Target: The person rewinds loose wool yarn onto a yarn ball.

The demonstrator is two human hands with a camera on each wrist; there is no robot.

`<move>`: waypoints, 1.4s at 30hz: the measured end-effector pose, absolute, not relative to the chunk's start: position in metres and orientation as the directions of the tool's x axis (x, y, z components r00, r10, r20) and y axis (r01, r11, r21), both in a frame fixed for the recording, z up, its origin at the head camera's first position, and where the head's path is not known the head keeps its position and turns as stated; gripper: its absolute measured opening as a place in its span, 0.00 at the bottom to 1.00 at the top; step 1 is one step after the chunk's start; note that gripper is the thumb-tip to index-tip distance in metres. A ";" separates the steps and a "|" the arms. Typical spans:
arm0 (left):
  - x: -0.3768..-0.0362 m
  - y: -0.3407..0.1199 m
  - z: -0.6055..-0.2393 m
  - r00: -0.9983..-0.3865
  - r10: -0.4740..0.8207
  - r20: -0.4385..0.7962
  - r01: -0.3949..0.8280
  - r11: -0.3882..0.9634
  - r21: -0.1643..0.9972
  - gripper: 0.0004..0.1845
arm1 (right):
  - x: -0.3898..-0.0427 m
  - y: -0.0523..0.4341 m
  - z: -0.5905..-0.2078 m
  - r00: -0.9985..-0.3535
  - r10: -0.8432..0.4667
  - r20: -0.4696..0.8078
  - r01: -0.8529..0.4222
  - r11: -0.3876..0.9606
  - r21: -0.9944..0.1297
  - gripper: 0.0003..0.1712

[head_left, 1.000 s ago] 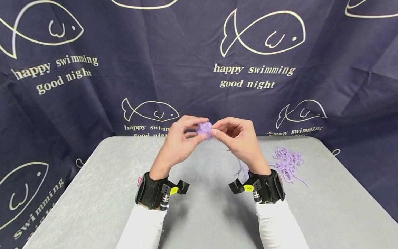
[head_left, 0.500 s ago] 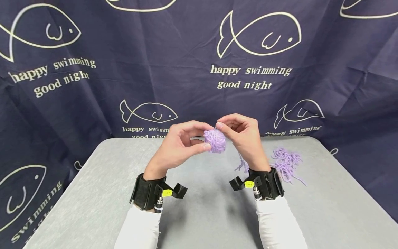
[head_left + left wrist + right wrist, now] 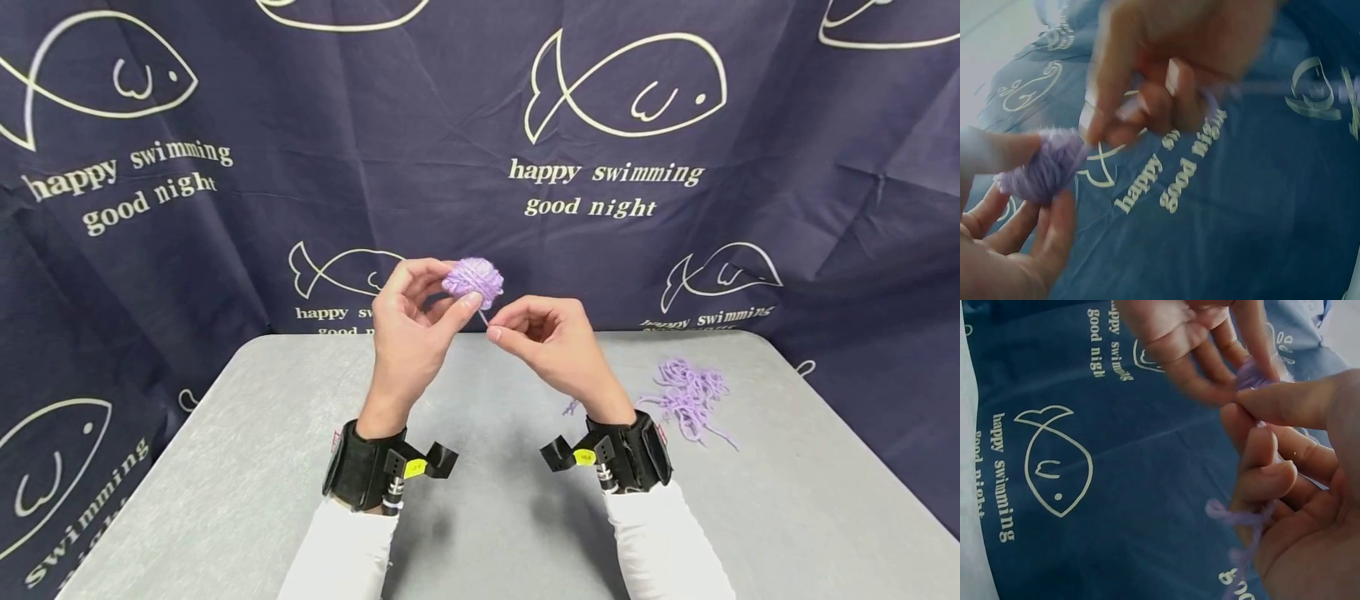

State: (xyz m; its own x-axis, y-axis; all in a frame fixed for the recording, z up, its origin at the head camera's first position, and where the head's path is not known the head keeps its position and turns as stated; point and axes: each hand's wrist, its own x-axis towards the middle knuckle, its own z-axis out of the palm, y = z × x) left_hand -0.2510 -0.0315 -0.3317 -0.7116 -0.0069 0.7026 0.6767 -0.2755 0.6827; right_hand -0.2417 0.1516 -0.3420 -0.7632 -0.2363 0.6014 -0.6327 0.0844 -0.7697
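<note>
A dark blue cloth [image 3: 450, 125] printed with white fish hangs behind the grey table [image 3: 225, 467]. Over the tabletop I see the left hand [image 3: 412, 325] and the right hand [image 3: 555, 342], both busy. Off to the right of them lies a loose tangle of lilac yarn [image 3: 692, 396]. Smaller is the yarn ball [image 3: 475, 281], raised before the cloth, gripped between the left thumb and fingers. Thinnest is a strand [image 3: 483, 317], running from the ball to the right hand, which pinches it.
</note>
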 end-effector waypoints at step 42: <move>-0.242 -0.029 -0.329 -0.610 0.258 0.749 0.623 -0.428 0.655 0.26 | -0.242 0.169 -0.337 -0.783 -0.120 0.610 -0.615 -0.003 -0.789 0.06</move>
State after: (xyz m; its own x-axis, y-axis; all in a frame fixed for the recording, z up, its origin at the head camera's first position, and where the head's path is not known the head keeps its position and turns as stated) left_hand -0.2424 -0.0290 -0.3294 -0.6105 0.2580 0.7488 0.6228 -0.4278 0.6551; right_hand -0.2420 0.1688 -0.3371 -0.7829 -0.1199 0.6105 -0.6146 -0.0029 -0.7888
